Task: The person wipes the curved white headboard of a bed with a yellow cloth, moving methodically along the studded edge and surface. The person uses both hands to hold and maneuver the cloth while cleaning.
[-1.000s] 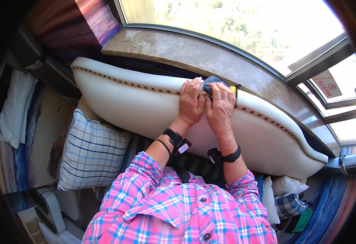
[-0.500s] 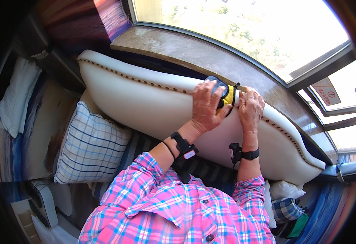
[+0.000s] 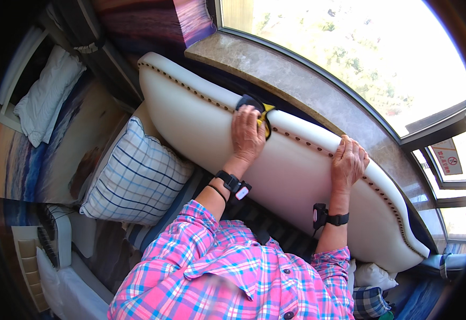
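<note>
A white padded sofa back (image 3: 291,173), its upper edge lined with dark studs, runs slantwise in front of me. My left hand (image 3: 247,136) presses a grey-and-yellow cloth (image 3: 267,118) against the studded top edge. The cloth is partly hidden under the fingers and hangs over the front of the edge. Farther right, my right hand (image 3: 349,164) grips the top of the sofa back, fingers bent over it. Both wrists carry black straps with small devices.
A stone windowsill (image 3: 275,61) lies behind the sofa back, below a large window (image 3: 345,58). A checked cushion (image 3: 139,173) rests on the striped seat at left. White (image 3: 371,278) and dark checked (image 3: 369,301) cushions sit at lower right. A white pillow (image 3: 51,93) is far left.
My left hand has slid leftward along the top edge with the cloth. My right hand has shifted to the right along the edge, so the hands are farther apart. The view has turned somewhat.
</note>
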A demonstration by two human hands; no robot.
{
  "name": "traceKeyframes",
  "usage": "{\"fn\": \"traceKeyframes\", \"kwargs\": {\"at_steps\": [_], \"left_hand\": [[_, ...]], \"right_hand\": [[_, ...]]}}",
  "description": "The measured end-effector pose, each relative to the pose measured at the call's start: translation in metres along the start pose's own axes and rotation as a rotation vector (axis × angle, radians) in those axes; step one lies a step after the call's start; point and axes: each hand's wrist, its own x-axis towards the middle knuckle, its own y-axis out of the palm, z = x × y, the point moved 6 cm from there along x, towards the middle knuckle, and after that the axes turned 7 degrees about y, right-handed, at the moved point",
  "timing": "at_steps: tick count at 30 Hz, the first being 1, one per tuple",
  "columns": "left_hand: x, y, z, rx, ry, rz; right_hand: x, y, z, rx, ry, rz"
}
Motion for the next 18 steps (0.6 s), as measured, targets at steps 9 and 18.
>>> {"fn": "traceKeyframes", "kwargs": {"at_steps": [9,18], "left_hand": [[-0.046,-0.015,-0.05,-0.135,0.168,0.013],[-0.022,-0.024,0.042,-0.04,-0.052,-0.073]], "right_hand": [[-0.001,0.003,0.0,0.0,0.015,0.021],[-0.001,0.003,0.0,-0.004,-0.002,0.008]]}}
